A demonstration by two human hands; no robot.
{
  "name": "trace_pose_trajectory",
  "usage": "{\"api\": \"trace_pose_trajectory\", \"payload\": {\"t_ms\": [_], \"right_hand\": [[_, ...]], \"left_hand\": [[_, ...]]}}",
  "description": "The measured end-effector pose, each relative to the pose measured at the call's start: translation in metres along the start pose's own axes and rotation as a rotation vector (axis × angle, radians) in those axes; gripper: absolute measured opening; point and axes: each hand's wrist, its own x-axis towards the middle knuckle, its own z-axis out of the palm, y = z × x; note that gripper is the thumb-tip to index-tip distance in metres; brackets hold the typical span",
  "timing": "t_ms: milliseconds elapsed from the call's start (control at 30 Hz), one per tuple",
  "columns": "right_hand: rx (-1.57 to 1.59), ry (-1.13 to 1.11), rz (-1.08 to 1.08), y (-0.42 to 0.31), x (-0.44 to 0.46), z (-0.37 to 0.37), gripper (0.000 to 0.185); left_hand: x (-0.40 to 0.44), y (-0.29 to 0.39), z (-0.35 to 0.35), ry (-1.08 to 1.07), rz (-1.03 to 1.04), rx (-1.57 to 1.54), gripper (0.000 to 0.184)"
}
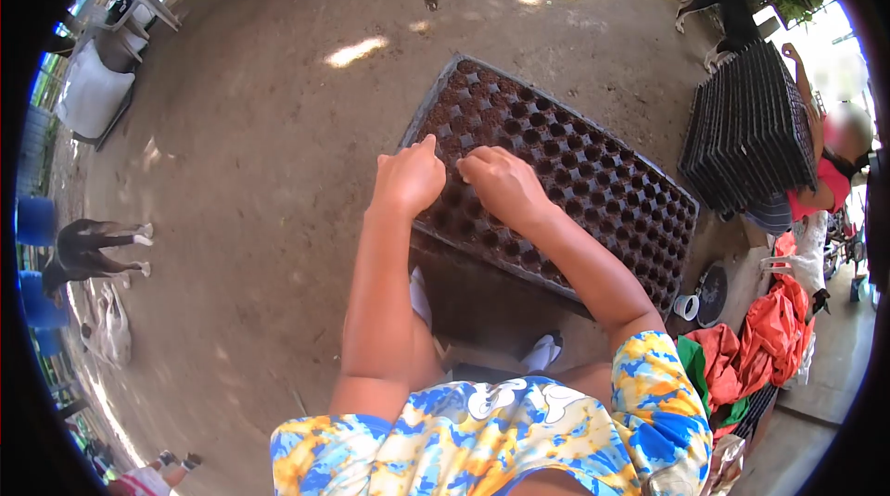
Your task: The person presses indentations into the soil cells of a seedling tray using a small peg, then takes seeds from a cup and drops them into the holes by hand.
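A large black seedling tray (593, 171) with many round cells lies at an angle before me. Dark brown soil (477, 97) fills or covers cells at its far left end, while many cells toward the right show hollow centres. My left hand (410, 177) is over the tray's left edge, its fingers bent and one finger pointing forward. Just to its right, my right hand (505, 184) hovers over or touches the cells with its fingers curled together. Whatever either hand may hold is too small or hidden to make out.
A tall stack of black trays (749, 125) stands at the right, beside another person (834, 158). Red cloth (779, 329) and a white cup (686, 307) lie nearer. Dogs are at the left (97, 250) and upper right (725, 9); white chairs (139, 9) are upper left.
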Motion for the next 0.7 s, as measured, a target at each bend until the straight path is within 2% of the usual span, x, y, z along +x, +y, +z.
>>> {"api": "trace_pose_trajectory", "payload": {"t_ms": [100, 200, 300, 400, 533, 567, 700], "right_hand": [[-0.089, 0.076, 0.014, 0.013, 0.005, 0.011, 0.012], [-0.021, -0.006, 0.033, 0.022, 0.009, 0.007, 0.011], [-0.037, 0.122, 0.083, 0.028, 0.021, -0.006, 0.008], [-0.066, 0.143, 0.075, 0.049, 0.022, 0.017, 0.008], [-0.054, 0.083, 0.161, 0.049, 0.033, -0.005, 0.012], [-0.054, 0.148, 0.150, 0.052, 0.036, -0.008, 0.013], [-0.108, 0.124, 0.144, 0.076, 0.041, 0.012, 0.013]], "left_hand": [[0.000, 0.007, -0.005, -0.078, -0.007, 0.037, 0.047], [-0.001, 0.007, -0.004, -0.075, -0.010, 0.043, 0.047], [-0.001, 0.006, -0.006, -0.091, -0.017, 0.024, 0.047], [0.001, 0.007, -0.003, -0.092, -0.002, 0.049, 0.047], [0.001, 0.007, -0.003, -0.083, -0.004, 0.048, 0.048], [0.001, 0.007, -0.003, -0.081, -0.004, 0.055, 0.048], [0.000, 0.011, -0.004, -0.105, -0.004, 0.057, 0.049]]}}
